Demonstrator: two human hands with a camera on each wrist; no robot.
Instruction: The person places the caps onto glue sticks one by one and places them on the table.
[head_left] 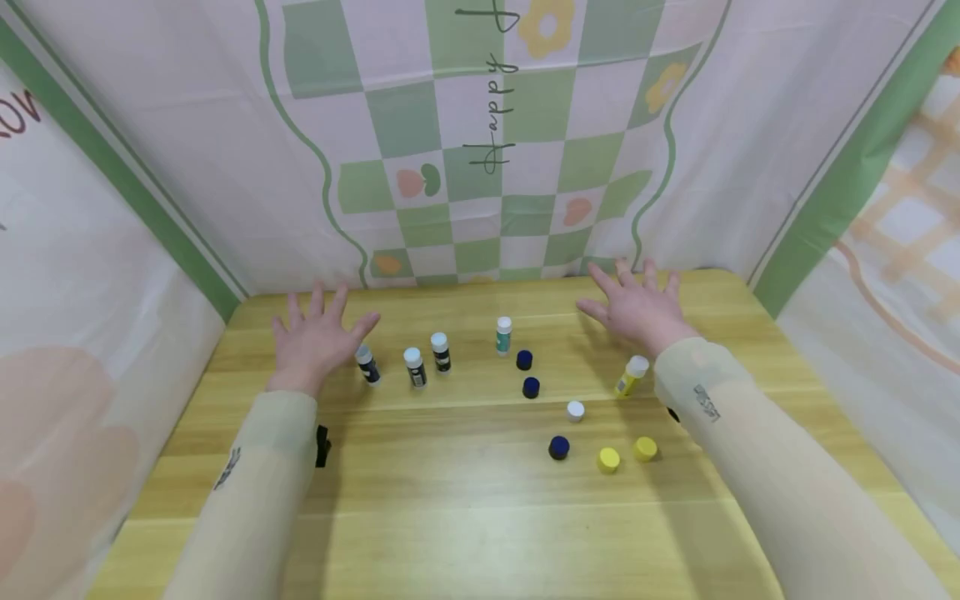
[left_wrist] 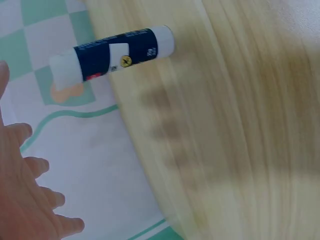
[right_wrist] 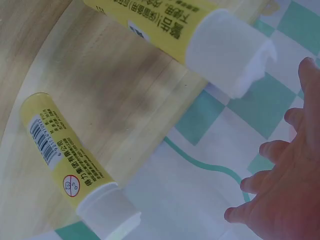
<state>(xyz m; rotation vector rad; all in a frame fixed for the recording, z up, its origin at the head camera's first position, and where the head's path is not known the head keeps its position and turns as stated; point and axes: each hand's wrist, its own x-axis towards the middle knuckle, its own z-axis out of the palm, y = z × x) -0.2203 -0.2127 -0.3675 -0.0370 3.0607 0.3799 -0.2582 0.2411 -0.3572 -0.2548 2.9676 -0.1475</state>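
My left hand (head_left: 311,343) is spread over the table's far left, fingers straight. Closest to it stands a dark navy glue stick (head_left: 367,367) with a white top, also in the left wrist view as a glue stick (left_wrist: 120,54) apart from my fingers. My right hand (head_left: 639,310) is likewise spread at the far right, holding nothing. Beside that wrist stands a yellow glue stick (head_left: 627,382). Two yellow ones show in the right wrist view, a nearer glue stick (right_wrist: 172,30) and another glue stick (right_wrist: 67,155); in the head view the right arm seems to hide one.
Two more dark glue sticks (head_left: 416,371) stand left of centre, and a teal glue stick (head_left: 503,340) stands at the back. Loose caps lie right of centre: dark blue caps (head_left: 531,387), a white cap (head_left: 575,411) and yellow caps (head_left: 608,460). A patterned curtain (head_left: 465,183) borders the table.
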